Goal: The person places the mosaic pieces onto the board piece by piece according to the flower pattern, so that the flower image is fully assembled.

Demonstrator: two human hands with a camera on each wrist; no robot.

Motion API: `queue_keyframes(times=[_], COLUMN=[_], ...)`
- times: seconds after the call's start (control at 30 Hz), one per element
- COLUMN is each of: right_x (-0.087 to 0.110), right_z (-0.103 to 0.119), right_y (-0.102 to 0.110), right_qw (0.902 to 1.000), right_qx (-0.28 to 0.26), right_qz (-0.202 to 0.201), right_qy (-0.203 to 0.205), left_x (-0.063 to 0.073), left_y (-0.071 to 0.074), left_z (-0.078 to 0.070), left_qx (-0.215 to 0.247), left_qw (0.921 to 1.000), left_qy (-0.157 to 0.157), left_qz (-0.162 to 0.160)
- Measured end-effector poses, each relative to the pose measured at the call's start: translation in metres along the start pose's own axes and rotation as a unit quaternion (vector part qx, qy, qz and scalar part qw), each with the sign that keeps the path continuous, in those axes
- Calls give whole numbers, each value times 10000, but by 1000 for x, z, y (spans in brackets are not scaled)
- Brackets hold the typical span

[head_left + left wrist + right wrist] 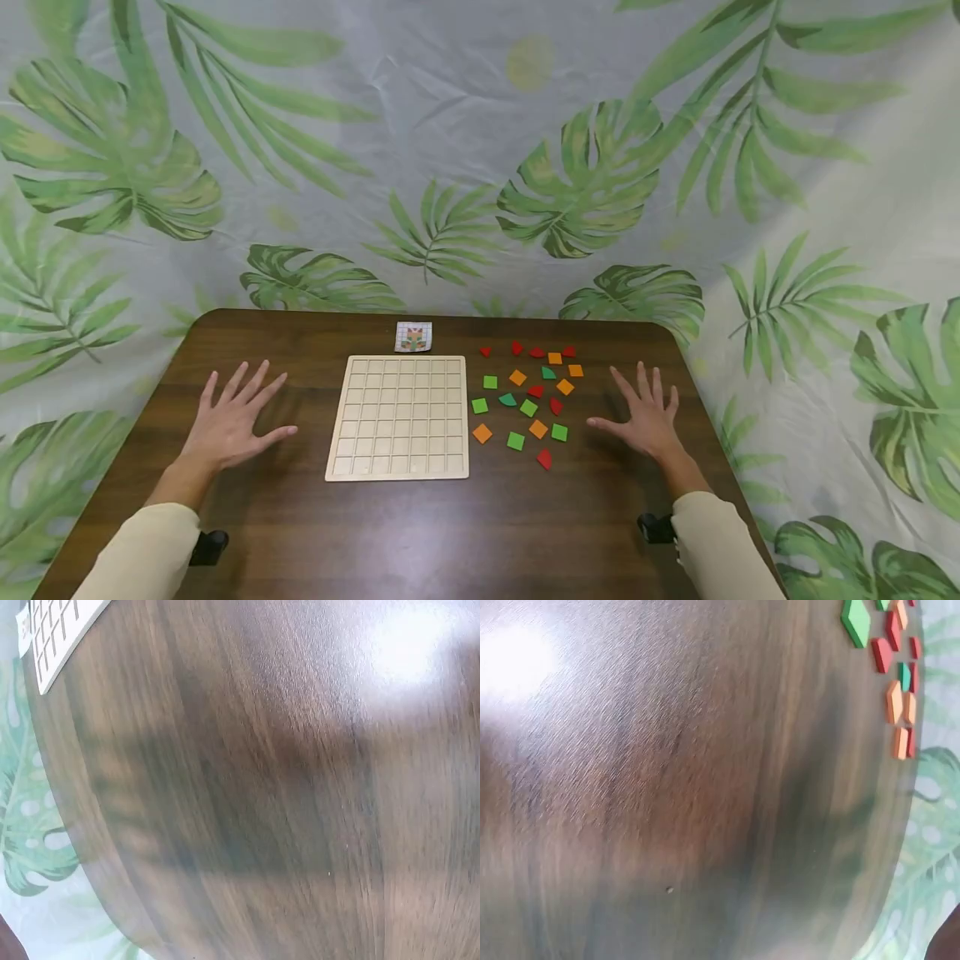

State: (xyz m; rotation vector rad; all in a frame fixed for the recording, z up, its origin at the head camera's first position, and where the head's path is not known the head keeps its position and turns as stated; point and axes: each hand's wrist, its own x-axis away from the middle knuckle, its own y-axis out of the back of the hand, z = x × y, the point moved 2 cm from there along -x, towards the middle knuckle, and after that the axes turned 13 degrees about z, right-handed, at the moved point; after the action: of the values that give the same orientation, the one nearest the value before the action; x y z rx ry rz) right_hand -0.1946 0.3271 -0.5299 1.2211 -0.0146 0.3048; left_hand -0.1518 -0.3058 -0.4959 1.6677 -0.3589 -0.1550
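Note:
My left hand [228, 423] is spread palm down over the left side of the table, fingers straight, holding nothing. To its right lies a square pale wooden grid board [401, 418] of shallow square cells, all bare. My right hand [647, 417], likewise spread and holding nothing, is over the table's right side. Between the board and that hand are scattered several flat pieces: green squares [516, 441], orange squares [482, 433], red rounded pieces [544, 459] and dark green ones [507, 400]. A small card [414, 337] with a coloured grid picture lies behind the board.
The dark wooden table [390, 542] has rounded far corners. Right behind its far edge hangs a leaf-patterned cloth [465, 150], which also runs along both sides. A dark strap piece [208, 547] shows at the left wrist, and another dark piece [656, 528] at the right.

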Motion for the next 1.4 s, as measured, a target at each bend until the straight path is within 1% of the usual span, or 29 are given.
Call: queue_keyframes(times=[0.13, 0.27, 0.4, 0.53, 0.67, 0.8, 0.97, 1.1, 1.17, 1.3, 1.4], right_x=[-9, -21, -34, -47, -61, -77, -97, -113, -120, -130, -136], right_z=[8, 16, 25, 34, 44, 54, 70, 85, 92, 104, 112], right_y=[-1, -2, -2, -2, -5, -7, -11, -21, -27, -39, -47], right_qw=[9999, 9997, 9990, 9985, 9975, 9956, 9935, 9922, 9917, 9919, 9923], right_qx=[-18, -49, -51, -197, -390, -581, -742, -769, -834, -966, -1006], right_qz=[-70, -141, -220, -210, -151, -143, -137, -57, -7, 133, 203], right_qy=[99, 208, 375, 472, 569, 725, 857, 984, 978, 811, 699], left_x=[0, -3, -9, -14, -16, -19, -22, -23, -24, -26, -27], left_y=[-6, -13, -26, -36, -44, -50, -56, -63, -67, -75, -79], left_z=[-3, -7, -14, -21, -26, -27, -27, -26, -27, -30, -33], left_qx=[119, 199, 294, 379, 442, 618, 870, 1001, 1050, 1099, 1216], left_qw=[9998, 9996, 9991, 9982, 9974, 9960, 9936, 9918, 9912, 9911, 9897], left_qy=[-130, -217, -266, -362, -440, -512, -463, -403, -420, -515, -561], left_qz=[-69, -31, 119, 302, 373, 403, 549, 692, 692, 539, 509])
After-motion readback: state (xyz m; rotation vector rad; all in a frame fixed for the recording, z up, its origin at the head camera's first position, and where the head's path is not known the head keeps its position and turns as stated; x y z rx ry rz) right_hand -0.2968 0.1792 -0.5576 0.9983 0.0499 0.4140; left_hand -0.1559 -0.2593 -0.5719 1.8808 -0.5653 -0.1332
